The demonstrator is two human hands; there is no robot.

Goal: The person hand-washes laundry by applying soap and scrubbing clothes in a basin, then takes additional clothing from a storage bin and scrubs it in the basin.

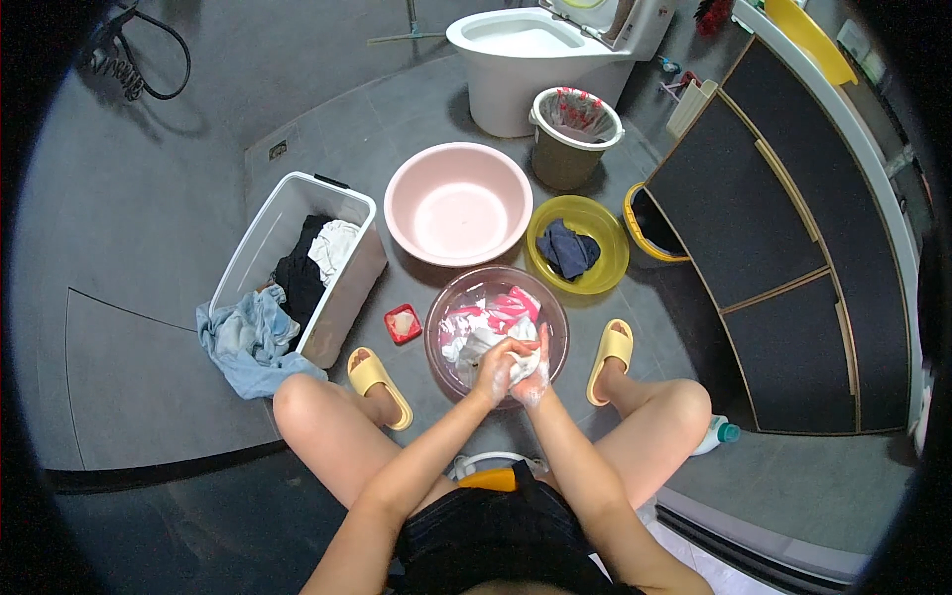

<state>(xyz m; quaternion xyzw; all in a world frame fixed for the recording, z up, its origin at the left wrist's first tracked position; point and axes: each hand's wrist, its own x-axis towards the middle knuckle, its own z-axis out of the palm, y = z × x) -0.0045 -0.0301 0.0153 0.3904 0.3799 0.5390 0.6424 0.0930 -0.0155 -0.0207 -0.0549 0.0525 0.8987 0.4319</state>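
Observation:
Both my hands meet over a brownish translucent basin (432,337) between my feet. My left hand (495,372) and my right hand (537,377) are closed around a soapy white cloth (521,367), bunched up between them. White suds cling to my fingers and wrists. In the water below lie a pink-and-white cloth (511,305) and more pale fabric (474,345), partly hidden by my hands. Left of the basin, a small red soap dish (403,324) holds a whitish piece of soap.
Beyond stand a pink basin (458,204) and a yellow basin (613,268) with dark cloth (568,248). A clear laundry bin (342,315) with clothes, denim (248,347) over its edge, is at left. A trash bin (567,164), toilet (526,84) and dark cabinet (764,198) stand farther off.

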